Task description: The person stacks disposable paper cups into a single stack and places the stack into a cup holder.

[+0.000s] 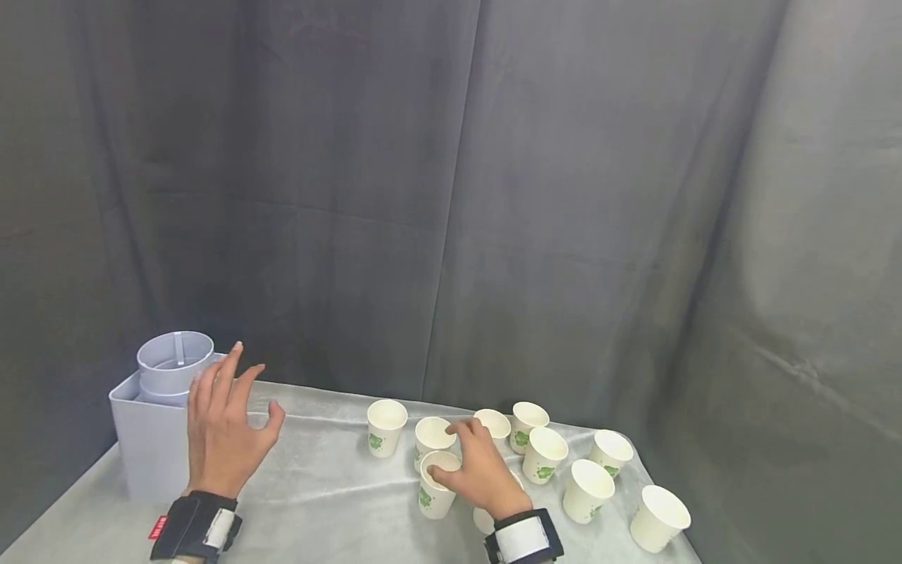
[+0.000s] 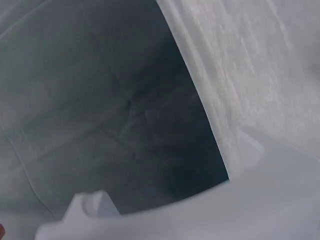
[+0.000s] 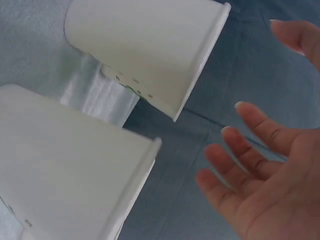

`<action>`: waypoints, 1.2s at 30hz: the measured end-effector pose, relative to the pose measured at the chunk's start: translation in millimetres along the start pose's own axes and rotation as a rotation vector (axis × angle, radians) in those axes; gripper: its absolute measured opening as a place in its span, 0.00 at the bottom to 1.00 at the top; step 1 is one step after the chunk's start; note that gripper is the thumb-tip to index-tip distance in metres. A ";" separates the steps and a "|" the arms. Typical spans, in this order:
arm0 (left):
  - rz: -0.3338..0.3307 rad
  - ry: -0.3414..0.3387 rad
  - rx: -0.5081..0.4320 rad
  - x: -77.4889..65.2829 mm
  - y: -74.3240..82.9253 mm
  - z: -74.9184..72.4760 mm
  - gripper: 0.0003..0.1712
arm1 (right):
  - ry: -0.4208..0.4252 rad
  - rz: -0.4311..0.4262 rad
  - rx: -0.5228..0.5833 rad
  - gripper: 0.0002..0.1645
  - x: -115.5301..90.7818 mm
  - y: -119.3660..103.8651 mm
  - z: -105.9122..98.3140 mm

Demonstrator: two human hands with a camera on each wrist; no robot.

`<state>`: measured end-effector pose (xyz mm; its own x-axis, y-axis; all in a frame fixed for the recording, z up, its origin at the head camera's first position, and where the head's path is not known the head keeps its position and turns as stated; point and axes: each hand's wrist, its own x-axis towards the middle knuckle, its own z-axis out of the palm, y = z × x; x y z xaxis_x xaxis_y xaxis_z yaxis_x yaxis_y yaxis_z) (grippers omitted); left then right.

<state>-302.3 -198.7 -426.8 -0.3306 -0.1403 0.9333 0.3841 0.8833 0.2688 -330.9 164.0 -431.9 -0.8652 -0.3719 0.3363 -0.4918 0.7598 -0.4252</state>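
Note:
My left hand (image 1: 229,427) is raised with fingers spread and thumb apart, in front of a pale grey rectangular bin (image 1: 156,454). A round grey container (image 1: 176,364) sits in the bin's top, partly behind that hand. In the left wrist view a blurred pale rim (image 2: 200,215) fills the bottom, and only a fingertip shows. Above the paper cups hovers my right hand (image 1: 482,470), fingers loosely bent and holding nothing. Nearest to it is a white paper cup (image 1: 435,500) with a green print. The right wrist view shows the hand apart from two cups, including one upper cup (image 3: 145,45).
Several more paper cups stand upright around the right hand and to its right, such as the far right cup (image 1: 659,518) and the leftmost cup (image 1: 386,429). A pale grey cloth (image 1: 331,501) covers the table. Dark grey curtains (image 1: 366,196) hang behind it.

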 end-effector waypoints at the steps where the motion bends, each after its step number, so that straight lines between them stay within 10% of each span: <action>1: -0.010 0.021 0.001 0.6 -2.5 -2.6 0.27 | -0.013 0.006 -0.012 0.39 0.5 -0.5 2.1; 18: -0.371 0.377 -0.023 -16.8 -51.0 -32.6 0.54 | -0.097 0.048 -0.057 0.39 4.2 -1.6 22.1; 27: -0.791 0.094 -0.167 -36.2 -62.1 -35.9 0.69 | -0.092 0.032 -0.048 0.36 3.4 -4.2 25.0; 36: -0.824 0.042 -0.174 -42.3 -70.5 -39.5 0.70 | -0.102 0.018 -0.030 0.34 3.2 -5.8 28.1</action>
<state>-281.3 -272.7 -475.8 -0.5327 -0.7289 0.4300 0.1630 0.4103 0.8973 -333.6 143.4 -452.0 -0.8801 -0.4093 0.2406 -0.4742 0.7821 -0.4044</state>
